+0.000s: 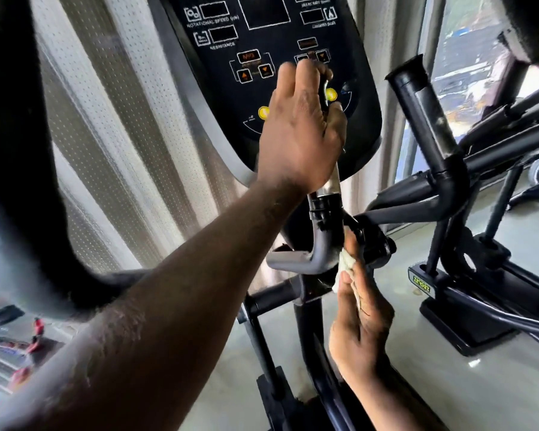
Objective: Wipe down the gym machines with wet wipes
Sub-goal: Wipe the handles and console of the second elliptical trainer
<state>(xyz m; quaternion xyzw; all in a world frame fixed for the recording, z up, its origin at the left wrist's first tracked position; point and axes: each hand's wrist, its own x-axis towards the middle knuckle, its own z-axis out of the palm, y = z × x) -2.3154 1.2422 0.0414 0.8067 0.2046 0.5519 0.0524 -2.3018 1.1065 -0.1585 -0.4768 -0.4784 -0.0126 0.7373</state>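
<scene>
Black plastic covers the console of a gym machine, printed with white labels, small orange arrow keys and two round yellow buttons. A person stands close in front of it with both bare arms stretched forward. The left hand is raised before the lower part of the console, its fingers and thumb wrapped tightly round an upright handle, which is dark at the top and shiny metal just below the palm. Lower down and to the right, the right hand reaches up with the fingers mostly extended and holds a crumpled white wet wipe, pinched between thumb and fingers. The wipe is pressed against the machine where a grey bent bar meets a black joint, directly beneath the handle that the left hand grips. Behind the machine on the left hangs a pale curtain dotted with fine holes. To the right stands a second machine of black tubes, one thick tube ending open at the top, on a pale, glossy floor. Behind it, daylight comes in through a window; the view outside is blurred.
</scene>
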